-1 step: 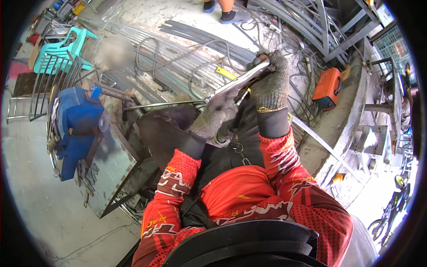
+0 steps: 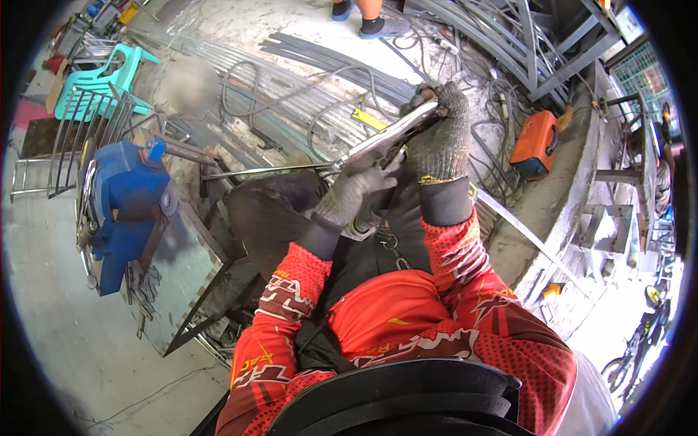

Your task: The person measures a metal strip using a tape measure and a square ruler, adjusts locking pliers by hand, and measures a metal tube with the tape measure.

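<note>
A long, shiny, narrow metal piece [image 2: 385,138] slants up to the right above my lap; I cannot make out its exact kind. Its upper end is in my right hand [image 2: 442,131], which wears a grey knit glove and is closed around it. Below the lower part of the metal piece is my left hand [image 2: 352,190], also gloved, with fingers stretched toward the right; whether they touch it is hard to tell. From its lower end a thin metal rod [image 2: 269,172] runs left over my knee. A curved metal part [image 2: 361,231] shows under my left wrist.
A blue machine [image 2: 127,196] stands at left beside a metal-topped bench. Steel bars [image 2: 342,65] and cables lie ahead. An orange case [image 2: 534,145] sits at right near a steel frame [image 2: 538,43]. A green plastic chair [image 2: 102,83] is far left; another person's feet [image 2: 382,27] show at the top.
My left hand has dropped slightly away from the metal piece and its fingers have straightened. My right hand and the metal piece have shifted very slightly left.
</note>
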The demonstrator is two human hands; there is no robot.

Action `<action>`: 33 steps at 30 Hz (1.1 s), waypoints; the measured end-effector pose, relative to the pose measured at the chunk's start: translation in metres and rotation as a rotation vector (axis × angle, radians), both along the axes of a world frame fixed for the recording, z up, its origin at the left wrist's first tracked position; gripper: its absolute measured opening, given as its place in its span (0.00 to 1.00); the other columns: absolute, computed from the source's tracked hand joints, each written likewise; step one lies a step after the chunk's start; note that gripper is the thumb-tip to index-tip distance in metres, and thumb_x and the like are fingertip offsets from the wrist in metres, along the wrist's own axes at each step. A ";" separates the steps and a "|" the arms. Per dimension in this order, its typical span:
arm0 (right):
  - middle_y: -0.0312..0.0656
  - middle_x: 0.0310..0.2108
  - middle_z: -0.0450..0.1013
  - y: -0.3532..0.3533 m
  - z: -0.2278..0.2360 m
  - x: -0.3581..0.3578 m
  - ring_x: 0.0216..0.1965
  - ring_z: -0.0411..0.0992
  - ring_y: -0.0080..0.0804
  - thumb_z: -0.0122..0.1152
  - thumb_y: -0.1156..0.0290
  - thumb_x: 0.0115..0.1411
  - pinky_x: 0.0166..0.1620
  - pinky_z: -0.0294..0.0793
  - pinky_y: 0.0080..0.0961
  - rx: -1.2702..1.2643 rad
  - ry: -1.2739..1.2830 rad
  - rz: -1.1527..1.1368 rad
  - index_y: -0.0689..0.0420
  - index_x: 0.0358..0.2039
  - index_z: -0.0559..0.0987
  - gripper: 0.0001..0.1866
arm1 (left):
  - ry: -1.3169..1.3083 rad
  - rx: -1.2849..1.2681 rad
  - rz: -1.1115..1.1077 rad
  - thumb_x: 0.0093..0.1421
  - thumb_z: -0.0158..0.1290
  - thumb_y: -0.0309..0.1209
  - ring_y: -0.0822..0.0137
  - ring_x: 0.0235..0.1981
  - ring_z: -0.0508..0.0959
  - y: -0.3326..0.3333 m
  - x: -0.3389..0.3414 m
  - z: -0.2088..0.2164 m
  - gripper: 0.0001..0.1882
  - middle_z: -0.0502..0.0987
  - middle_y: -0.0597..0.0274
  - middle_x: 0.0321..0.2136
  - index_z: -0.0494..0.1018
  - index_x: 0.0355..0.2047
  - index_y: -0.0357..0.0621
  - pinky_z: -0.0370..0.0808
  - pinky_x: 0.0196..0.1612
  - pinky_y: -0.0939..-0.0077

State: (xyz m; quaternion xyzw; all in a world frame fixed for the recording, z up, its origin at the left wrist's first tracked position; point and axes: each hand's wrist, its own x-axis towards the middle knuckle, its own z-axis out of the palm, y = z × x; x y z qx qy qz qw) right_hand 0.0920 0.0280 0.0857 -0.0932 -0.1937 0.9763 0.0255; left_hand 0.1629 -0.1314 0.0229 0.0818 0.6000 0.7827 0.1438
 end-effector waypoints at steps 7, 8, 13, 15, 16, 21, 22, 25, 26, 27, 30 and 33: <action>0.42 0.30 0.73 0.001 -0.001 -0.004 0.30 0.73 0.38 0.63 0.64 0.63 0.39 0.79 0.41 0.075 -0.053 -0.012 0.60 0.33 0.77 0.11 | -0.500 0.855 -0.051 0.71 0.40 0.58 0.48 0.47 0.80 -0.006 -0.014 0.019 0.39 0.73 0.43 0.55 0.60 0.67 0.35 0.80 0.52 0.48; 0.43 0.30 0.73 0.002 -0.003 -0.006 0.30 0.73 0.38 0.63 0.64 0.63 0.40 0.80 0.41 0.067 -0.056 0.015 0.60 0.33 0.77 0.11 | -0.573 0.843 0.014 0.71 0.41 0.59 0.49 0.47 0.80 -0.010 -0.014 0.022 0.40 0.73 0.42 0.56 0.59 0.68 0.36 0.80 0.51 0.51; 0.42 0.30 0.75 -0.004 -0.001 -0.007 0.29 0.74 0.36 0.62 0.69 0.62 0.35 0.78 0.36 0.143 -0.068 0.019 0.54 0.33 0.74 0.06 | -0.335 0.486 -0.014 0.70 0.48 0.49 0.61 0.41 0.82 -0.026 -0.006 0.026 0.32 0.78 0.45 0.50 0.67 0.62 0.34 0.83 0.42 0.64; 0.43 0.28 0.75 -0.005 -0.007 -0.010 0.28 0.74 0.37 0.60 0.69 0.62 0.35 0.77 0.35 0.168 -0.055 -0.031 0.56 0.34 0.76 0.05 | -0.257 0.183 0.013 0.70 0.48 0.44 0.66 0.31 0.82 -0.035 -0.007 0.033 0.26 0.82 0.51 0.40 0.73 0.55 0.32 0.82 0.34 0.72; 0.44 0.28 0.75 -0.002 -0.007 -0.011 0.28 0.74 0.37 0.60 0.69 0.63 0.34 0.77 0.35 0.264 -0.041 -0.016 0.58 0.33 0.76 0.06 | -0.280 0.190 0.040 0.70 0.47 0.43 0.69 0.25 0.80 -0.030 -0.009 0.046 0.24 0.83 0.54 0.35 0.75 0.51 0.32 0.79 0.29 0.77; 0.44 0.23 0.75 -0.002 0.000 -0.006 0.21 0.76 0.35 0.58 0.77 0.61 0.24 0.77 0.31 0.365 -0.017 -0.025 0.60 0.33 0.75 0.02 | -0.247 0.044 -0.031 0.71 0.47 0.45 0.68 0.26 0.81 -0.027 -0.008 0.043 0.25 0.83 0.51 0.38 0.74 0.53 0.33 0.79 0.29 0.75; 0.44 0.23 0.76 -0.001 -0.002 -0.005 0.21 0.76 0.34 0.59 0.76 0.61 0.23 0.77 0.30 0.450 0.041 0.018 0.60 0.33 0.75 0.03 | -0.286 0.129 0.022 0.71 0.47 0.45 0.67 0.27 0.82 -0.028 -0.007 0.035 0.25 0.83 0.51 0.39 0.73 0.54 0.33 0.80 0.31 0.74; 0.46 0.24 0.77 -0.011 0.002 -0.002 0.22 0.77 0.34 0.59 0.74 0.61 0.24 0.78 0.31 0.361 0.023 -0.075 0.58 0.36 0.73 0.05 | -0.399 0.324 0.055 0.70 0.47 0.45 0.62 0.34 0.83 -0.031 -0.002 0.021 0.27 0.81 0.47 0.46 0.70 0.58 0.33 0.82 0.37 0.67; 0.46 0.24 0.77 -0.008 0.001 -0.002 0.22 0.77 0.34 0.59 0.74 0.61 0.24 0.78 0.31 0.362 0.022 -0.086 0.58 0.36 0.73 0.05 | -0.374 0.460 0.058 0.69 0.49 0.45 0.59 0.37 0.83 -0.027 0.000 0.022 0.29 0.79 0.45 0.50 0.68 0.60 0.33 0.82 0.41 0.64; 0.46 0.24 0.77 -0.003 0.000 -0.002 0.23 0.78 0.35 0.59 0.74 0.61 0.24 0.79 0.32 0.388 0.003 -0.095 0.58 0.37 0.73 0.05 | -0.348 0.596 0.063 0.68 0.50 0.46 0.57 0.41 0.83 -0.024 0.001 0.023 0.31 0.77 0.43 0.53 0.66 0.62 0.33 0.82 0.44 0.61; 0.46 0.25 0.76 -0.003 -0.005 -0.007 0.23 0.78 0.37 0.59 0.75 0.61 0.24 0.79 0.32 0.359 0.009 -0.076 0.57 0.37 0.72 0.06 | -0.306 0.559 -0.073 0.63 0.56 0.36 0.51 0.47 0.81 -0.041 0.000 -0.008 0.29 0.74 0.46 0.55 0.65 0.61 0.35 0.80 0.51 0.54; 0.41 0.27 0.72 -0.002 0.004 -0.003 0.27 0.74 0.37 0.57 0.71 0.62 0.34 0.77 0.36 0.373 -0.050 -0.040 0.58 0.33 0.75 0.04 | -0.232 0.438 0.091 0.59 0.57 0.27 0.51 0.48 0.81 -0.029 0.001 -0.001 0.25 0.76 0.50 0.51 0.67 0.58 0.38 0.79 0.54 0.52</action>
